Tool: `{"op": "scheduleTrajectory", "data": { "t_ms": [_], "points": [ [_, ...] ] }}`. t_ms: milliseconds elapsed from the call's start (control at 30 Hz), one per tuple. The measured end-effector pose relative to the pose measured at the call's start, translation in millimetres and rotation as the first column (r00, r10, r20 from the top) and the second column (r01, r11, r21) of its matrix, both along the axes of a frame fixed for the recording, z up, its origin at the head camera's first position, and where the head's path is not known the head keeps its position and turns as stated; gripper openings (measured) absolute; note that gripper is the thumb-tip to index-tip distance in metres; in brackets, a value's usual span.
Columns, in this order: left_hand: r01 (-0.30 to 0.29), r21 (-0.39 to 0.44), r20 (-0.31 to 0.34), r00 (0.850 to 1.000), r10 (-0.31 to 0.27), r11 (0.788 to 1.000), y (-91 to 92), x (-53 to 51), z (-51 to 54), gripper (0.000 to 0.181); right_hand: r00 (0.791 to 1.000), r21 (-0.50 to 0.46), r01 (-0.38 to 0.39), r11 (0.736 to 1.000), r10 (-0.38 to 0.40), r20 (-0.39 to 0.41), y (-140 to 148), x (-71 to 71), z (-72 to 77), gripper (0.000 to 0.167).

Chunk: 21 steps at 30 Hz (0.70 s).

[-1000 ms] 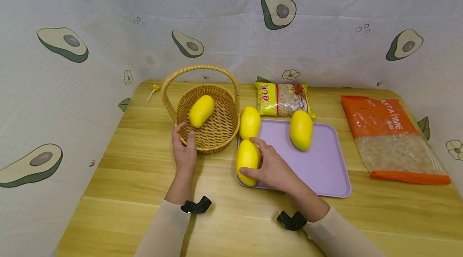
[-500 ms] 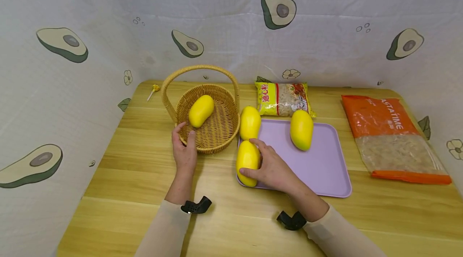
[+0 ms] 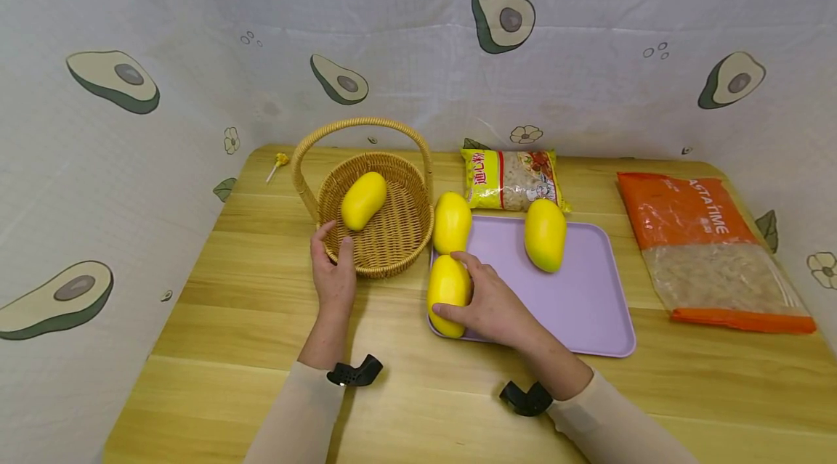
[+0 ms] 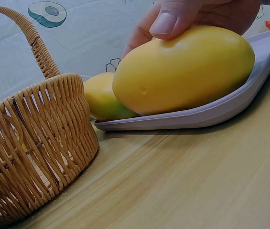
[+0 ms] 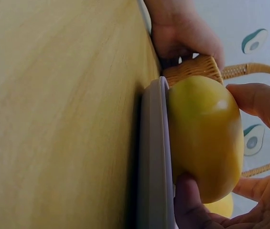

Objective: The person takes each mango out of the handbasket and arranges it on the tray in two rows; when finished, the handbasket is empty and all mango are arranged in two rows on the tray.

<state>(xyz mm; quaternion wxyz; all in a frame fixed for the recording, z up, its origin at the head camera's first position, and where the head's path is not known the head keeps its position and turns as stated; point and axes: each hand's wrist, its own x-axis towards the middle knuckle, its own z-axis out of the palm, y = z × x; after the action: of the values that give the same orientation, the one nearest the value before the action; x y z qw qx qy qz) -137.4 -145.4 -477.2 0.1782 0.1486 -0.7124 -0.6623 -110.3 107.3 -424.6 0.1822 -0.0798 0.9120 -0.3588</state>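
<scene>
At the lilac rectangular tray's (image 3: 582, 297) near-left corner, right hand (image 3: 489, 303) pinches a yellow oval mango (image 3: 447, 286); being glossy, it might slip; left hand (image 3: 335, 281) grips a round wicker basket (image 3: 399, 232).

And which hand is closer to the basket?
Left. The left hand touches the basket on its near side; the right hand is off to its right, holding a mango at the tray.

Left of the tray (image 3: 575, 304) stands a basket (image 3: 400, 235) holding a mango (image 3: 364, 201); right, a bag (image 3: 713, 253).
</scene>
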Motion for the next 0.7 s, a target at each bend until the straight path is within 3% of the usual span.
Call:
{"op": "scheduleTrajectory", "data": {
  "t_ms": [333, 700],
  "points": [
    [-0.021, -0.004, -0.007, 1.000, 0.021, 1.000, 0.7, -1.0, -1.8, 0.042, 1.000, -0.002, 0.008, 1.000, -0.008, 0.006, -1.0, -0.3, -2.2, 0.098],
    [-0.005, -0.014, 0.000, 1.000, 0.005, 1.000, 0.0, -0.1, -1.1, 0.041, 1.000, 0.012, -0.018, 1.000, 0.018, -0.009, 0.7, -0.7, -0.9, 0.099]
  ]
}}
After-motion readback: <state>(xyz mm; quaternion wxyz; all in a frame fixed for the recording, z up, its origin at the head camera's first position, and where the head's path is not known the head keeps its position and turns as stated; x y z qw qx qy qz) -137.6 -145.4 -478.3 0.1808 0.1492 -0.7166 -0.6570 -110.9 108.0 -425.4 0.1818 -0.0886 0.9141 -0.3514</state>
